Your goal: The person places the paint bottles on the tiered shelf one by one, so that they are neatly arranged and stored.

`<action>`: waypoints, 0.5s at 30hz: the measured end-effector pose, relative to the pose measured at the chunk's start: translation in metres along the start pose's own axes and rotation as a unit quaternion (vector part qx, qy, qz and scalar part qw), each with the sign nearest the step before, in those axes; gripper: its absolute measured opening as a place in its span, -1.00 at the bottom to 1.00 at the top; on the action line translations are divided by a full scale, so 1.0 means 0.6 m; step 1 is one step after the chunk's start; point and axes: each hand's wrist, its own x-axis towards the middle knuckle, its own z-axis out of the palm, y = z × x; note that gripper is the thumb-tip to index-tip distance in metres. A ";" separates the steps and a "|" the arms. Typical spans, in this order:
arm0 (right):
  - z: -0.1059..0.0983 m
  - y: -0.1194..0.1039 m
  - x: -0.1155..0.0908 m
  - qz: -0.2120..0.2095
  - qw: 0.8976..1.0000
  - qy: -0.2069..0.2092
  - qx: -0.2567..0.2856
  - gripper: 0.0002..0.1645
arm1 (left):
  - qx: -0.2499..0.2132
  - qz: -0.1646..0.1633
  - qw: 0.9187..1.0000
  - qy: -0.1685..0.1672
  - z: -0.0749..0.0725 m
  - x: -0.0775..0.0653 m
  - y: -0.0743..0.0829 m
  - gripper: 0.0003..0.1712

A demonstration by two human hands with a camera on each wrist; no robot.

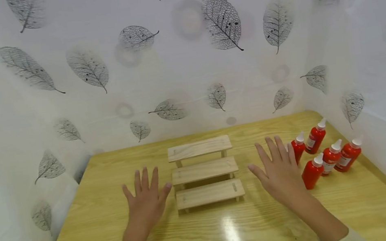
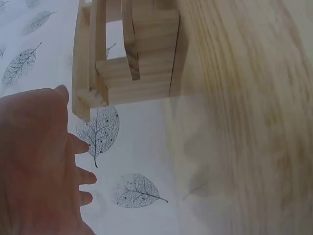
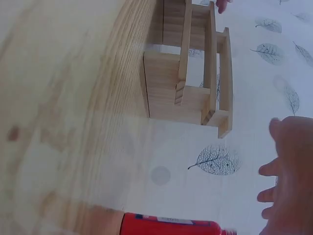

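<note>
A small three-tier wooden step rack (image 1: 205, 171) stands at the middle of the table, its tiers rising toward the back. Left of it hovers my left hand (image 1: 147, 203), fingers spread and holding nothing. My right hand (image 1: 282, 174), also spread with nothing in it, is on the rack's other side, close to several red squeeze bottles (image 1: 312, 174) with white nozzle caps. In the left wrist view the rack (image 2: 142, 54) shows side-on beyond the left hand (image 2: 39, 161). The right wrist view has the rack (image 3: 195, 68), the right hand (image 3: 293, 171) and one red bottle (image 3: 168, 226) lying across its lower edge.
The wood-grain table (image 1: 112, 230) meets a white curtain (image 1: 178, 69) printed with dark leaves at the back and both sides. The bottles stand grouped near the table's right edge. Light glares off the tabletop in front of the rack.
</note>
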 end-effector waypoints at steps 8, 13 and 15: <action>-0.011 0.024 -0.011 0.067 0.981 0.083 0.164 -0.30 | -0.203 0.005 0.977 -0.059 0.023 0.002 0.016 -0.12; -0.015 0.037 -0.014 0.119 0.948 0.113 0.272 -0.30 | -0.389 -0.028 0.915 -0.102 0.036 0.001 0.024 -0.10; -0.015 0.042 -0.015 0.138 0.938 0.113 0.298 -0.27 | -0.423 -0.042 0.899 -0.105 0.040 -0.001 0.027 -0.15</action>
